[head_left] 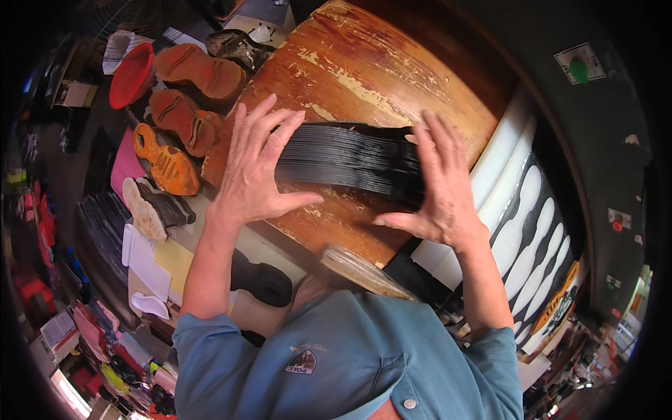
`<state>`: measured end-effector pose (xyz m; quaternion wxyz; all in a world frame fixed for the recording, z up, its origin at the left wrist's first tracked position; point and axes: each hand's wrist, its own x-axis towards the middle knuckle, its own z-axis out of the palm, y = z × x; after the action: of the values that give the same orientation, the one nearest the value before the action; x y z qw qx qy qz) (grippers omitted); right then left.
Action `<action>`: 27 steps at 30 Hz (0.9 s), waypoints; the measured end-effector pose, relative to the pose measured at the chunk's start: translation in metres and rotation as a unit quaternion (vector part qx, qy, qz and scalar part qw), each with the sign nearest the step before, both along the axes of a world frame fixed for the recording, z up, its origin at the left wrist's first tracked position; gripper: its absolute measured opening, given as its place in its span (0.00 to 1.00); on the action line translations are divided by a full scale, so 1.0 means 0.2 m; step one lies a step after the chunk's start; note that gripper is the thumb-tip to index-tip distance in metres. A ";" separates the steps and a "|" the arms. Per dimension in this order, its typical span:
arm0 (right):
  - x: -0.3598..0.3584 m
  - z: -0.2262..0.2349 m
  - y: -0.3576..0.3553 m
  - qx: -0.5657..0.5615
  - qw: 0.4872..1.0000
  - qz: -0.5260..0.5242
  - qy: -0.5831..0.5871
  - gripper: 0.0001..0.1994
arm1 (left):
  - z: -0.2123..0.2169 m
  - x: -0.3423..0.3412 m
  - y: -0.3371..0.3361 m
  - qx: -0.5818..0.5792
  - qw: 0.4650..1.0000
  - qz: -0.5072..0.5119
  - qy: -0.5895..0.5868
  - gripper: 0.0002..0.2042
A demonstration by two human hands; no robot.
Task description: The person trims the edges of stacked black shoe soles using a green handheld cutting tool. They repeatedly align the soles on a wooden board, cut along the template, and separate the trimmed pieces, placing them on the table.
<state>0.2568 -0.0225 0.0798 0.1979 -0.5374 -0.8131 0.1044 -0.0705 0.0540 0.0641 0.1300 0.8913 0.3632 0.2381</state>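
Observation:
A thick stack of thin black sheets (pixel 350 159), its many edges showing as fine lines, lies on a worn wooden board (pixel 392 77). The stack bows slightly along its length. My left hand (pixel 255 164) is at its left end, fingers spread beyond the far edge and thumb stretched along the near side. At the other end is my right hand (pixel 441 185), a little blurred, with fingers raised and thumb pointing inward. Both hands are open around the ends; how firmly they touch the sheets cannot be seen.
Reddish-brown shoe soles (pixel 199 70), an orange sole (pixel 166 159) and a red dish-like piece (pixel 131 75) lie left of the board. White sole shapes (pixel 518 227) line the right side. A black sole (pixel 260 278) and papers (pixel 148 262) are nearer me.

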 end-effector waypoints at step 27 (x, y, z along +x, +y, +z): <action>0.07 0.75 0.00 0.206 0.976 -0.009 -0.063 0.09 | -0.02 0.00 -0.02 -0.024 0.996 0.026 -0.084 0.56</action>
<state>0.2700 -0.0233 0.2306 0.2535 -0.4981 -0.8231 -0.1012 -0.0706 0.0491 0.0601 0.1752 0.8553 0.3793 0.3065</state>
